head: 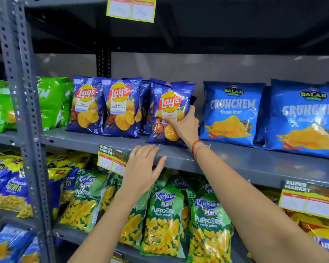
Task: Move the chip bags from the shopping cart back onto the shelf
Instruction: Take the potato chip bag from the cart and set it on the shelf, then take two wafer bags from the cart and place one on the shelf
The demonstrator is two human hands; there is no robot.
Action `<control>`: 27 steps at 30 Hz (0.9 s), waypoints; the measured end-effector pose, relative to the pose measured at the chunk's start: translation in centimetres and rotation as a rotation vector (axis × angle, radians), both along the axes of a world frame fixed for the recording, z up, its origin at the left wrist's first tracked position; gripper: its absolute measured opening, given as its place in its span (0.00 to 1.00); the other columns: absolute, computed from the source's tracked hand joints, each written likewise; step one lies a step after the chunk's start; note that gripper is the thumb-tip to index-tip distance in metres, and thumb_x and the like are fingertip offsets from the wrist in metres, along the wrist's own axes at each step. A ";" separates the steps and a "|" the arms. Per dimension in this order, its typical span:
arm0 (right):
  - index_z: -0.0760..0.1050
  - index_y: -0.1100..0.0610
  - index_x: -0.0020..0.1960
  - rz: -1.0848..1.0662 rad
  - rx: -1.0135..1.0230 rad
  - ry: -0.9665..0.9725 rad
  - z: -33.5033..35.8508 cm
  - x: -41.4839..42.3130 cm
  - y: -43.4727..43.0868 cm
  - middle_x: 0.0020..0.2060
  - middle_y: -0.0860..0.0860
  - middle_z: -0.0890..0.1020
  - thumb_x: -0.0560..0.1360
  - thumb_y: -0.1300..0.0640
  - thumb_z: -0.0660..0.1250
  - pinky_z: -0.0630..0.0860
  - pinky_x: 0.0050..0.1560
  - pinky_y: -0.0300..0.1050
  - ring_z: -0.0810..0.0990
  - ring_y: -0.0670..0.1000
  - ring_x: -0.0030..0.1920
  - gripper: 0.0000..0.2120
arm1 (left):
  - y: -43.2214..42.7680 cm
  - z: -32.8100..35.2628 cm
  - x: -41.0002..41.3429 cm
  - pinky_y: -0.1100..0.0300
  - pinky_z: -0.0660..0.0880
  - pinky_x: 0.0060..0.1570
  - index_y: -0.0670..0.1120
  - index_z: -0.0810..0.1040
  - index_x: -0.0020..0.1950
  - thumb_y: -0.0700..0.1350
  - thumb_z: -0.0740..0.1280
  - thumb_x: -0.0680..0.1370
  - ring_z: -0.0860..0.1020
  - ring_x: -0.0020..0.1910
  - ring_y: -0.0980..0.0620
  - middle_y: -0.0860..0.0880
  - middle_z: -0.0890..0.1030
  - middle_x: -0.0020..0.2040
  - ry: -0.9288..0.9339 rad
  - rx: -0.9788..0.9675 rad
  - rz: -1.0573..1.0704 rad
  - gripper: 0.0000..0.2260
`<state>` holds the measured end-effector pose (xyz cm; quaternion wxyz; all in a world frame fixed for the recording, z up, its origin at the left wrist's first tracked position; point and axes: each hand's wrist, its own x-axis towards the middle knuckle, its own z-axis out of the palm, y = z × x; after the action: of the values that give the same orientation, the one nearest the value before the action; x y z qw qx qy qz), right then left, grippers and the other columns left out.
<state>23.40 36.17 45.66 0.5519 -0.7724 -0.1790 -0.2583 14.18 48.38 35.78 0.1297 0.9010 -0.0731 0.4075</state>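
The right hand (184, 126) grips a glossy, puffy blue Lay's bag (169, 112) upright on the grey metal shelf (235, 160), while the left hand (142, 168) hovers open, fingers spread.

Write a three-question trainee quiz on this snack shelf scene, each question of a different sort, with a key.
1. True or false: the right hand grips a blue Lay's bag standing on the grey shelf.
2. Which bags stand directly to the right of that Lay's bag? A) Kurkure Puffcorn B) Balaji Crunchem C) green bags
3. Fill in: the left hand is open, holds nothing, and hovers near the shelf's front ____.

Key
1. True.
2. B: the Balaji Crunchem bags; the Kurkure Puffcorn bags stand one shelf lower.
3. Edge.
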 end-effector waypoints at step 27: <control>0.65 0.48 0.65 -0.613 0.172 0.004 -13.8 -20.3 -32.1 0.46 0.51 0.82 0.71 0.41 0.69 0.77 0.41 0.38 0.82 0.44 0.40 0.27 | -28.5 -8.6 -4.3 0.51 0.73 0.56 0.37 0.79 0.53 0.47 0.61 0.78 0.77 0.52 0.43 0.40 0.82 0.51 -0.012 -0.056 -0.910 0.15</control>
<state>3.08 4.03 31.87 0.5120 -0.7415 0.0857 -0.4252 9.89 19.86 27.22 0.3193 0.7712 -0.4512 0.3159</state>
